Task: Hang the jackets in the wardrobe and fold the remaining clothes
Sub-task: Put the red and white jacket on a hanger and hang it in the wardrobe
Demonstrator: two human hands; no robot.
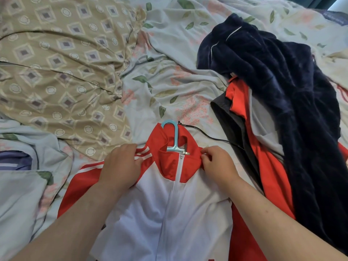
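A red and white zip jacket (162, 210) lies face up on the bed, zipped to the collar. A light blue hanger (174, 136) sits inside it, with the hook sticking out past the red collar. My left hand (122, 166) grips the jacket's left shoulder by the white stripes. My right hand (216, 166) pinches the red collar edge on the right side. To the right lies a pile: a dark navy fleece garment (278, 87) over a red, grey and black jacket (263, 162).
The bed is covered by a pale floral sheet (169, 76). A beige patterned cover (62, 68) spreads over the upper left. A pillow in floral cloth (17, 194) lies at the left edge. A thin black cord (207, 135) runs from the pile toward the hanger.
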